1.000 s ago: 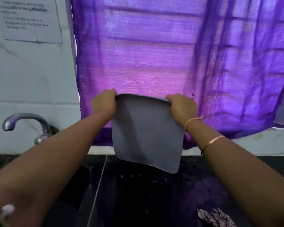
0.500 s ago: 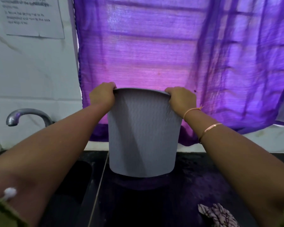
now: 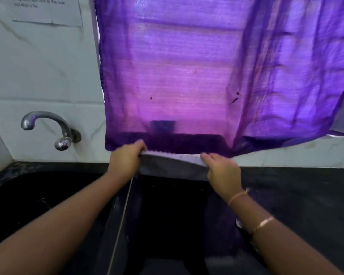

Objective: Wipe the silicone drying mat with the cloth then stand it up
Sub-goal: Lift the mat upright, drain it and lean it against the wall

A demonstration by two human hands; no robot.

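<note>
There is only one view, from a wide-angle camera on the person's head. It looks forward and down along both forearms, toward the back wall. It stands close to the scene: the arms enter from the bottom corners. The purple curtain [image 3: 197, 76] fills the upper part, the tap [image 3: 48, 128] is at the left, and the dark table [image 3: 296, 195] lies below. Straight lines bend near the edges.

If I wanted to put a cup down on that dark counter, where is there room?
Bare counter lies right of the right hand, running to the white wall. The left side is the sink under the tap. The middle back is taken: both hands, the left hand too, hold the grey mat against the curtain.
</note>
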